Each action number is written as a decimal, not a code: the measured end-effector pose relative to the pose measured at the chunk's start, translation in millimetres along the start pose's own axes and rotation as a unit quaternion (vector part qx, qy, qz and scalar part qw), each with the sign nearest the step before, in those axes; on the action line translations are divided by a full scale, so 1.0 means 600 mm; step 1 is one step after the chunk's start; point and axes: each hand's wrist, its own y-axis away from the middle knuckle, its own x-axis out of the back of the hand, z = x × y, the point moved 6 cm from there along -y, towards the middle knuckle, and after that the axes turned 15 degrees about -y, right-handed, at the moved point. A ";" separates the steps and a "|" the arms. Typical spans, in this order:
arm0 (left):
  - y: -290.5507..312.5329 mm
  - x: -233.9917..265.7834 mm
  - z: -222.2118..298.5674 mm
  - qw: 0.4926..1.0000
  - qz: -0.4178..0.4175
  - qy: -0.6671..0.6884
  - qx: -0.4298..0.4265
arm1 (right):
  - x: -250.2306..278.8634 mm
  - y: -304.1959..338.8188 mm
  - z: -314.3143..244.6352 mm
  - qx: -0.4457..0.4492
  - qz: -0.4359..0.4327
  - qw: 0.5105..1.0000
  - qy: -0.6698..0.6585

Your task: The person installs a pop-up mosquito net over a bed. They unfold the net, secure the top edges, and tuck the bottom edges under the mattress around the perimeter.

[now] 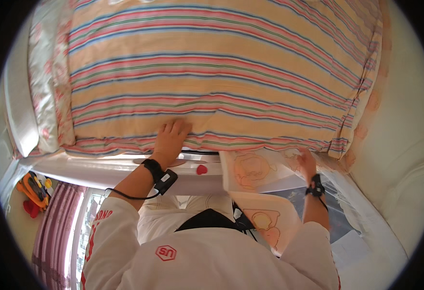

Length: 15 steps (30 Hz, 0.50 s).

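Note:
My left hand (170, 140) lies palm down on the near edge of a bed cover (207, 87) with orange, blue, red and green stripes. Its fingers point away from me, flat on the cloth. Farther right, my right hand (307, 162) is closed at the edge of a white and peach printed sheet (253, 169), which hangs out below the striped cover. Its fingertips are partly lost against the pale cloth. A lower fold of that sheet droops toward my right forearm.
A floral cloth (48, 96) covers the bed's left end beside a white headboard (20, 106). White netting (337, 193) hangs at the right. Purple curtains (60, 232) and an orange-and-black object (32, 189) are at lower left. A small red piece (202, 169) shows below the bed edge.

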 end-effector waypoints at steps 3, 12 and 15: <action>-0.027 -0.013 0.016 1.000 -0.012 -0.010 -0.022 | -0.051 -0.058 0.005 0.005 0.056 0.995 0.088; -0.056 0.006 -0.003 0.996 -0.083 0.004 0.029 | -0.054 -0.087 -0.016 0.081 0.167 0.941 0.281; -0.063 0.011 -0.007 0.996 -0.080 -0.013 0.027 | -0.054 -0.111 -0.017 0.168 0.197 0.911 0.321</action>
